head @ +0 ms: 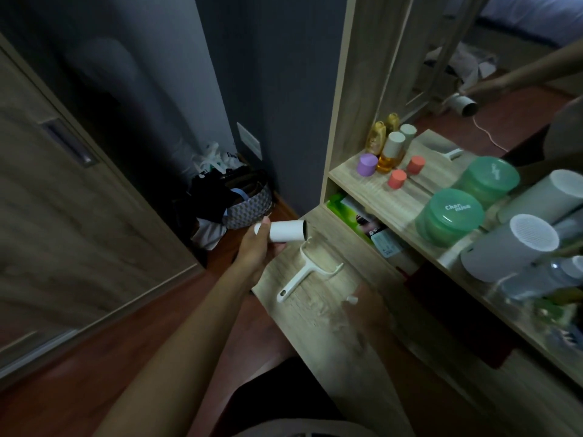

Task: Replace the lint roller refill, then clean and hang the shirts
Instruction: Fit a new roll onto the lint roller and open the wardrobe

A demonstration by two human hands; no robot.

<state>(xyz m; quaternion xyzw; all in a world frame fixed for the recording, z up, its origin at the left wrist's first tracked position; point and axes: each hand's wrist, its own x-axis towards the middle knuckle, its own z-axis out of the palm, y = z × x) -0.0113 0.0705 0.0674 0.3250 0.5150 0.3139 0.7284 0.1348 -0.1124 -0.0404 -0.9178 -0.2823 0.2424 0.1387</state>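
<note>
Left hand (257, 247) grips white roll (287, 231) off the desk's left edge; right hand (367, 305) is motion-blurred over the desk, with a small white piece by its fingertips, grip can't tell. Bare roller handle (303, 272) lies on the wooden desk (334, 329), so refill swap looks underway; shirts untouched. Mirror, green tubs (449, 212), bottles on shelf; laundry basket (249, 205) in corner

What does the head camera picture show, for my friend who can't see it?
A person's left hand holds a white paper lint roll above a pale wooden dressing table, where the white plastic roller handle lies empty. The blurred right hand hovers nearby; green round tubs sit on a shelf.
</note>
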